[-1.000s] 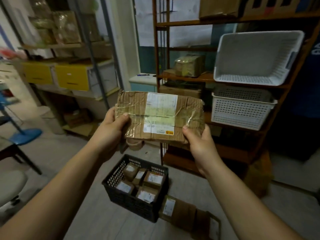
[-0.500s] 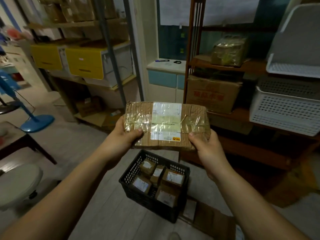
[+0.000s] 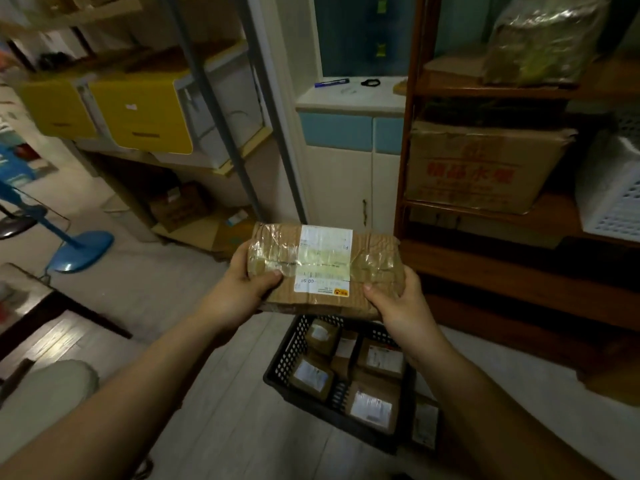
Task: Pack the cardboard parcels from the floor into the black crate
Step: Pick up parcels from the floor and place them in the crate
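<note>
I hold a flat cardboard parcel (image 3: pixel 325 268), wrapped in clear tape with a white label, up in front of me. My left hand (image 3: pixel 239 289) grips its left edge and my right hand (image 3: pixel 398 306) grips its right edge. Directly below it on the floor stands the black crate (image 3: pixel 287 358), holding several small labelled cardboard parcels (image 3: pixel 372 405). Another parcel (image 3: pixel 425 424) lies on the floor against the crate's right side, partly hidden by my right forearm.
A wooden shelf unit (image 3: pixel 485 271) with a large carton (image 3: pixel 485 168) and white baskets (image 3: pixel 613 199) stands right. A metal rack with yellow bins (image 3: pixel 138 112) is at left. A blue stand (image 3: pixel 79 247), a dark table (image 3: pixel 41 317) and a pale stool (image 3: pixel 45 393) sit at left.
The view has tilted down and left, so the parcel in my two hands now sits lower, closer above the crate. My grip on it is unchanged.
</note>
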Tool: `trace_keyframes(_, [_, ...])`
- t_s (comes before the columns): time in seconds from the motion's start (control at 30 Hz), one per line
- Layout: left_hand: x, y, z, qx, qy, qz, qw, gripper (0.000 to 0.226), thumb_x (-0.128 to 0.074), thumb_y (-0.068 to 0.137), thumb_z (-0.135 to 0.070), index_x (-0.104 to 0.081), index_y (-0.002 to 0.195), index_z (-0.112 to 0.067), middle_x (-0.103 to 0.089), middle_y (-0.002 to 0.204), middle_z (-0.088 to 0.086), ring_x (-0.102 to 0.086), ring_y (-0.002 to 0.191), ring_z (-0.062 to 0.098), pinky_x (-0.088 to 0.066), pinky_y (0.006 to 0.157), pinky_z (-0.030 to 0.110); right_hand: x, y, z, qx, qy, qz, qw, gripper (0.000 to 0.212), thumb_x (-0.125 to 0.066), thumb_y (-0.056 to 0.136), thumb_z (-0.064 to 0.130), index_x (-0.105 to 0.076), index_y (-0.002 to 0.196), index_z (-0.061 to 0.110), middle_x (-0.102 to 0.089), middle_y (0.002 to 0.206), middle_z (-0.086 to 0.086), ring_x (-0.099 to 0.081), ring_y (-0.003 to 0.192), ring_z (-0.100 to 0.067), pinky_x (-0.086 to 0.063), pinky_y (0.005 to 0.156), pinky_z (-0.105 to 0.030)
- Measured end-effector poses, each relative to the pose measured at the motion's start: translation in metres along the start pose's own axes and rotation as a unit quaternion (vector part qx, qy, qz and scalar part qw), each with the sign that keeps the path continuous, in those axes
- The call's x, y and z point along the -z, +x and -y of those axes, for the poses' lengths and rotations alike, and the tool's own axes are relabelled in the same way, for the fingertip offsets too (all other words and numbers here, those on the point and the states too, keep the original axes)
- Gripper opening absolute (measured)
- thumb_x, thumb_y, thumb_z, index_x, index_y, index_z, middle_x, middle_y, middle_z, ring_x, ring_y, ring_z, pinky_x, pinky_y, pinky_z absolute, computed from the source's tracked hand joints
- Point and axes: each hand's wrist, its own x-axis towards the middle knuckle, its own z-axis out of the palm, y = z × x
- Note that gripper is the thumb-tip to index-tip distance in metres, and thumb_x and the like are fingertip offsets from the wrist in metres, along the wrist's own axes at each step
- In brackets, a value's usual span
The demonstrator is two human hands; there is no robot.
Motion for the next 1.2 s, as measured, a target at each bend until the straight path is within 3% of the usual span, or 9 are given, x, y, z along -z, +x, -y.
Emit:
trace_keyframes(0.1, [0.011, 0.030, 0.012, 0.010, 0.011, 0.029, 0.999, 0.063, -0.058, 0.090, -0.016, -0.026, 0.140, -0.038, -0.057, 0.112, -0.006, -0.065, 0.091, 0.017, -0.056, 0.064, 0.030, -0.019, 0.015, -0.012, -0.018, -0.007, -0.026, 0.999, 0.062, -0.064, 0.089, 0.017, -0.031, 0.142, 0.022, -0.055, 0.120, 0.009, -0.055, 0.109, -0.012, -0.047, 0.080, -0.022])
trace_keyframes(0.23, [0.034, 0.070, 0.033, 0.016, 0.027, 0.083, 0.996, 0.071, -0.058, 0.090, -0.014, -0.018, 0.144, -0.037, -0.055, 0.109, -0.008, -0.062, 0.089, 0.012, -0.054, 0.057, 0.024, -0.057, 0.027, -0.032, -0.030, -0.017, -0.091, 0.995, 0.066, -0.067, 0.087, 0.020, -0.032, 0.143, 0.019, -0.052, 0.132, 0.002, -0.053, 0.117, -0.017, -0.045, 0.099, -0.036])
trace_keyframes(0.37, [0.074, 0.108, 0.065, 0.010, 0.049, 0.155, 0.987, 0.080, -0.065, 0.086, -0.018, -0.014, 0.145, -0.037, -0.049, 0.125, -0.002, -0.057, 0.096, 0.012, -0.054, 0.057, 0.023, -0.116, 0.026, -0.057, -0.041, -0.031, -0.139, 0.989, 0.062, -0.062, 0.091, 0.020, -0.030, 0.143, 0.020, -0.049, 0.121, 0.006, -0.052, 0.106, -0.011, -0.046, 0.080, -0.020])
trace_keyframes(0.47, [0.097, 0.135, 0.094, 0.003, 0.082, 0.200, 0.976, 0.080, -0.073, 0.075, -0.039, -0.023, 0.138, -0.042, -0.052, 0.123, -0.008, -0.058, 0.106, 0.017, -0.057, 0.075, 0.037, -0.153, 0.031, -0.078, -0.045, -0.040, -0.152, 0.987, 0.050, -0.064, 0.088, 0.025, -0.035, 0.129, 0.031, -0.050, 0.107, 0.018, -0.052, 0.090, 0.003, -0.046, 0.060, -0.007])
trace_keyframes(0.63, [0.101, 0.166, 0.163, 0.004, 0.116, 0.216, 0.969, 0.064, -0.069, 0.081, -0.030, -0.028, 0.130, -0.034, -0.048, 0.107, -0.018, -0.054, 0.094, 0.003, -0.048, 0.068, 0.020, -0.176, 0.052, -0.146, -0.091, -0.084, -0.144, 0.982, 0.071, -0.080, 0.072, 0.031, -0.036, 0.128, 0.034, -0.053, 0.107, 0.021, -0.054, 0.100, -0.001, -0.052, 0.083, -0.030])
trace_keyframes(0.73, [0.086, 0.189, 0.230, 0.013, 0.165, 0.222, 0.961, 0.052, -0.069, 0.081, -0.026, -0.035, 0.120, -0.032, -0.051, 0.103, -0.016, -0.054, 0.092, 0.001, -0.045, 0.062, 0.013, -0.174, 0.072, -0.209, -0.124, -0.114, -0.120, 0.978, 0.073, -0.081, 0.071, 0.033, -0.033, 0.126, 0.037, -0.048, 0.105, 0.025, -0.051, 0.101, -0.002, -0.046, 0.079, -0.021])
trace_keyframes(0.9, [0.038, 0.239, 0.380, 0.061, 0.248, 0.228, 0.940, 0.049, -0.071, 0.079, -0.028, -0.039, 0.116, -0.022, -0.055, 0.104, -0.004, -0.060, 0.096, 0.017, -0.055, 0.077, 0.034, -0.162, 0.114, -0.364, -0.151, -0.165, -0.088, 0.971, 0.106, -0.072, 0.056, 0.069, -0.019, 0.143, 0.042, -0.044, 0.139, 0.012, -0.045, 0.126, -0.013, -0.044, 0.104, -0.044])
trace_keyframes(1.0, [0.009, 0.266, 0.462, 0.038, 0.289, 0.238, 0.926, 0.034, -0.064, 0.086, -0.016, -0.041, 0.109, -0.024, -0.050, 0.091, -0.011, -0.052, 0.093, 0.013, -0.046, 0.068, 0.021, -0.154, 0.141, -0.455, -0.165, -0.197, -0.063, 0.964, 0.098, -0.065, 0.056, 0.077, -0.021, 0.139, 0.051, -0.046, 0.138, 0.009, -0.049, 0.124, -0.015, -0.045, 0.102, -0.043])
trace_keyframes(1.2, [-0.018, 0.325, 0.596, 0.027, 0.402, 0.308, 0.862, 0.061, -0.053, 0.092, -0.036, -0.018, 0.141, -0.035, -0.054, 0.123, 0.009, -0.061, 0.096, 0.022, -0.051, 0.075, 0.030, -0.137, 0.182, -0.565, -0.200, -0.294, 0.005, 0.935, 0.078, -0.058, 0.082, 0.060, -0.016, 0.145, 0.045, -0.031, 0.145, -0.010, -0.041, 0.129, -0.029, -0.037, 0.097, -0.026])
